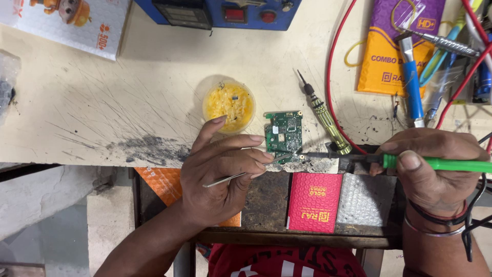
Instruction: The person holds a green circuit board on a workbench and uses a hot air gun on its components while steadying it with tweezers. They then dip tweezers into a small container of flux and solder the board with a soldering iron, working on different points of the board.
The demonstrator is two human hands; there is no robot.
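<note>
Scratched table (102, 102): left hand (220, 174) fingers pinch tweezers (241, 174) at green circuit board (283, 134); right hand (435, 164) fingers grip green-handled soldering iron (410, 163).

circuit board (283, 134): green, dotted with silver and gold contacts
soldering iron (435, 164): bright green handle, dark metal shaft
flux tub (229, 105): clear plastic, yellow paste inside (a dark speck in it)
tweezers (225, 179): silver
screwdriver (324, 116): brass-gold grip, black tip
workbench (128, 87): cream, scratched, with a grey-black scorched patch
padded pouch (314, 201): red with gold print
wire (334, 72): red
</note>
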